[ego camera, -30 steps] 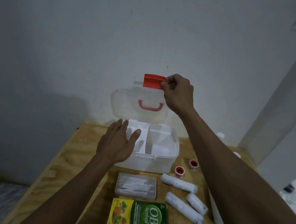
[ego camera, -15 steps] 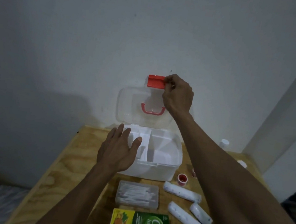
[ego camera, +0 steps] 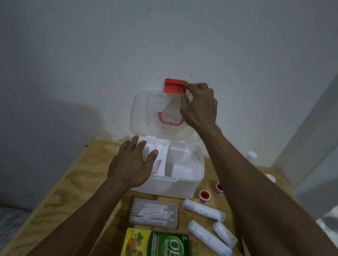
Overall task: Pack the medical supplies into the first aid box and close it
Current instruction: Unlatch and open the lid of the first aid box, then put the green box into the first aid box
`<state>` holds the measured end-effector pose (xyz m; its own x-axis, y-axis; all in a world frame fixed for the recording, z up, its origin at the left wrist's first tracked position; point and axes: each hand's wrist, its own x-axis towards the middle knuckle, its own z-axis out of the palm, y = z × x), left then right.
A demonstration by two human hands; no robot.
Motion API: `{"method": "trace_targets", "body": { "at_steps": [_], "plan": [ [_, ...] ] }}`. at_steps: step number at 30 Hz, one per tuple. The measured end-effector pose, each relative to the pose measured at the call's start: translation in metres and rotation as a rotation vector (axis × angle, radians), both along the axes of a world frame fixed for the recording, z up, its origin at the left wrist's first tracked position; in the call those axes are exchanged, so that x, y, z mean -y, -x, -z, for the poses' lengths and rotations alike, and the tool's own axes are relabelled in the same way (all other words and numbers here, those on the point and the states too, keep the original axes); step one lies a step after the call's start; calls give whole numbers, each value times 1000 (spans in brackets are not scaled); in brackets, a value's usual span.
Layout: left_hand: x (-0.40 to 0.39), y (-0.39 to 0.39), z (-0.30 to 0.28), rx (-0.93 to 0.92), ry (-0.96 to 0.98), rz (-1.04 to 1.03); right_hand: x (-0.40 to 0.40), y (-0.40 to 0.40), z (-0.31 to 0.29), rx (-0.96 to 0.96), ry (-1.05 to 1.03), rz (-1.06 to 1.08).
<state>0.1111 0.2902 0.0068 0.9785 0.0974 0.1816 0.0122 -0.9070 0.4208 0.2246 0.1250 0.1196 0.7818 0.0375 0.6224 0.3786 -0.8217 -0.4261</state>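
I see the table carrying the open white box, its clear lid upright against the wall. My left hand rests flat on the box's left rim, fingers straight. My right hand pinches the red latch. Carton, swab case, bandage rolls and tape rolls lie before the box.

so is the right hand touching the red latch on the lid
Touching: the head view shows the right hand pinching the red latch at its right edge, above the open lid.
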Motion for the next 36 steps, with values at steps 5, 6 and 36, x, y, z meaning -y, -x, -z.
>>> {"method": "trace_targets", "body": {
  "at_steps": [5,6,36],
  "plan": [
    [0,-1,0,-4,-12,-1,5,9,-1,-3,-7,-4],
    [0,-1,0,-2,-9,-1,6,13,-1,3,-19,-8],
    [4,5,-9,11,-32,13,65,247,116,-614,34,-592]
  ]
}}
